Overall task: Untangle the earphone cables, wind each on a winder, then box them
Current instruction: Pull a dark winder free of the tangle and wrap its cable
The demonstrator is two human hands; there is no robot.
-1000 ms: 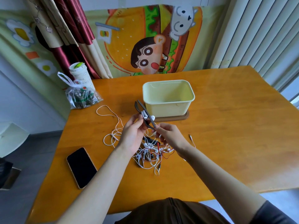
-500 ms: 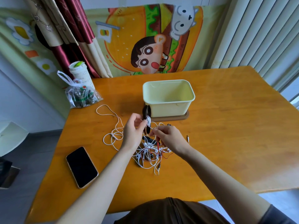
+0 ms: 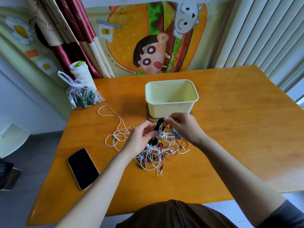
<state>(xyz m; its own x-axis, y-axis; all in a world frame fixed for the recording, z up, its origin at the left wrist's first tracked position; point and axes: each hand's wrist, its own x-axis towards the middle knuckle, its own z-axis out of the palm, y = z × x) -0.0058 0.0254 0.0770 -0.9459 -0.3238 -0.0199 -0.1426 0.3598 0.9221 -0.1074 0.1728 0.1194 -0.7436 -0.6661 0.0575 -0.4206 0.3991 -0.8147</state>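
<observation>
While left hand [image 3: 139, 139] pinches the black cable [image 3: 158, 127] low and right hand [image 3: 183, 127] pinches its top, the tangle [image 3: 158, 153] of white and red cables lies just beneath the fingers; box [image 3: 171, 102] beyond the fingertips looks empty. Judgement: untangling barely begun; winding and boxing all remain.

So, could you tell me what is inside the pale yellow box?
Only the bare inner walls and far floor of the pale yellow box show, with nothing lying there. Its near wall hides the rest of the floor.
</observation>
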